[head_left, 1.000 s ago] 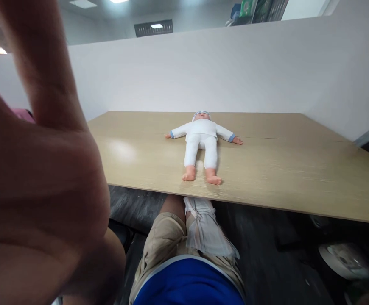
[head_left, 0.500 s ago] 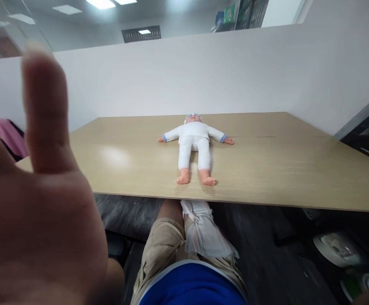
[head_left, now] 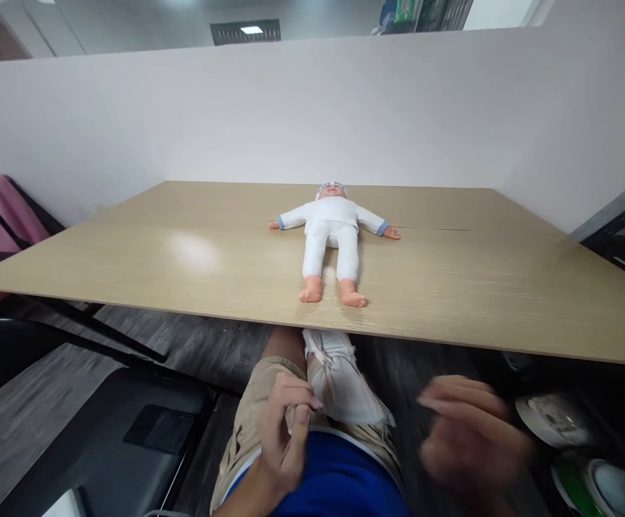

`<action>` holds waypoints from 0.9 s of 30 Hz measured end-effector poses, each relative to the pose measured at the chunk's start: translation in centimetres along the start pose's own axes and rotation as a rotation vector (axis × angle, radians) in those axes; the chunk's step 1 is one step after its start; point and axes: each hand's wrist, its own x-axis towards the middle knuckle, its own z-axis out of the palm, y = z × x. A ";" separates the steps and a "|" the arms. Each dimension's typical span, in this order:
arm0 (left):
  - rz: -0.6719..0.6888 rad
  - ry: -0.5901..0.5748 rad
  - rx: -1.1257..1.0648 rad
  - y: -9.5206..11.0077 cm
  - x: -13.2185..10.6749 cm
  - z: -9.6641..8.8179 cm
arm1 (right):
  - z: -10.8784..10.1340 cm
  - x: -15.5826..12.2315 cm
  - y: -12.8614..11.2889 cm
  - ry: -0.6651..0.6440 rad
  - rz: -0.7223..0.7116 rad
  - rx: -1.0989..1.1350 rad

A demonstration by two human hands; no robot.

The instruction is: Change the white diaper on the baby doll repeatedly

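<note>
A baby doll [head_left: 332, 215] in a white long-sleeved outfit with blue cuffs lies on its back on the table [head_left: 226, 280], arms spread and bare feet toward me. Above my lap is my left hand [head_left: 288, 431], fingers loosely bent and thumb apart, with nothing visible in it. Close to that hand, a thin white cloth piece [head_left: 339, 380] is draped over my right leg. My right hand [head_left: 471, 434] is off to the right of my lap, below the table edge and smeared by motion. Neither hand touches the doll.
On the left stands a black chair [head_left: 108, 445] with a dark phone-like slab [head_left: 160, 429] on its seat. Behind it is a pink and black chair back [head_left: 0, 215]. White round items [head_left: 552, 420] lie low at the right. A white wall [head_left: 312, 108] rises behind the table.
My left hand, large and raised in front of the camera before, has dropped to my lap. The right hand has come into view at the right. The doll stays where it was.
</note>
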 end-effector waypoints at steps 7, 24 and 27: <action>-0.728 -0.325 0.100 -11.4 -0.4 1.7 | 8.3 -1.2 6.7 -0.228 0.842 0.307; -1.055 -0.417 -0.711 -1.3 0.1 1.9 | 1.5 -2.0 -1.5 -0.343 1.014 0.912; -0.944 -0.467 -0.788 5.1 -1.5 -1.5 | -3.3 -4.5 -7.0 -0.203 0.990 0.786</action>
